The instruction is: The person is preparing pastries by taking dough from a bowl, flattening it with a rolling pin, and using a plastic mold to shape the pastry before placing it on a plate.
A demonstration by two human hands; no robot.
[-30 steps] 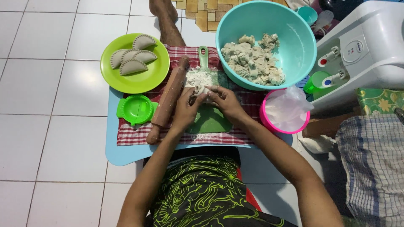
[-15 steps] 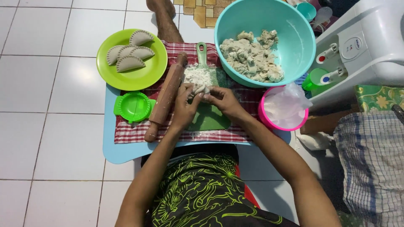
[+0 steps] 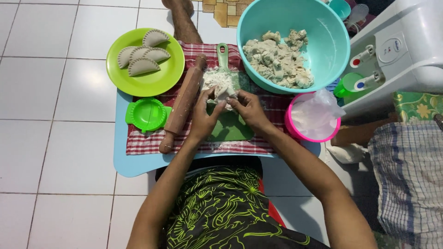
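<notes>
My left hand and my right hand meet over a small green cutting board and pinch one pale lump of dough between their fingertips. Loose flour lies on the far end of the board. A wooden rolling pin rests at a slant just left of my left hand. A teal bowl beyond my right hand holds torn dough pieces.
A green plate with several folded dumplings sits far left, a green dumpling press below it. A pink bowl lined with a plastic bag stands right. All rest on a checked cloth over a blue mat. A white water dispenser is at right.
Both hands stay together over the board, working the dough lump; the view has shifted slightly. Nothing else has moved.
</notes>
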